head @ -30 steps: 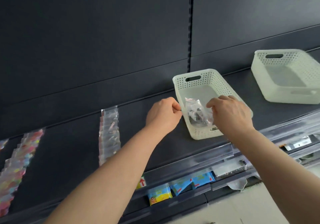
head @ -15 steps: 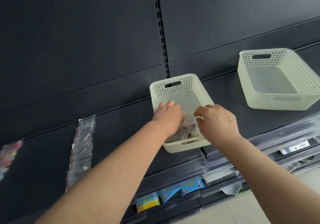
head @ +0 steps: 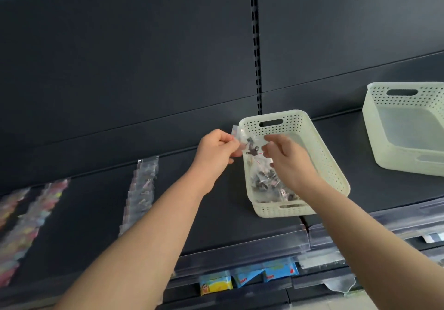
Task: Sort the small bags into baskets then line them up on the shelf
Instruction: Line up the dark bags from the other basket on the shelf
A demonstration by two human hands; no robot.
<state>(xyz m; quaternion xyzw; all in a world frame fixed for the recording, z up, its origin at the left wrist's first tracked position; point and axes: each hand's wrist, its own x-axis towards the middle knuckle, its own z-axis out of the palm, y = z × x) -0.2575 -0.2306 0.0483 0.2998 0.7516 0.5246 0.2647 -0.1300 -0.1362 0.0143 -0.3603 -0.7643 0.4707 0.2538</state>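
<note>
Both hands held one small bag, clear, with dark pieces inside, in the air above the left rim of the near basket, close to its far left corner. The left hand had its fingers curled and pressed together with the thumb, pinching the bag's left end. The right hand pinched the other end between thumb and curled fingers. The bag's long axis ran across from hand to hand, dipping slightly toward the right.

The near basket stood on the dark shelf, its long axis running away toward the back panel, with a handle slot at each end. A heap of bags of the same kind lay in its near half. A second basket stood well apart to the right on the same shelf. To the left, a row of clear bags lay overlapped in a line running front to back, and blurred coloured bags lay farther left.
</note>
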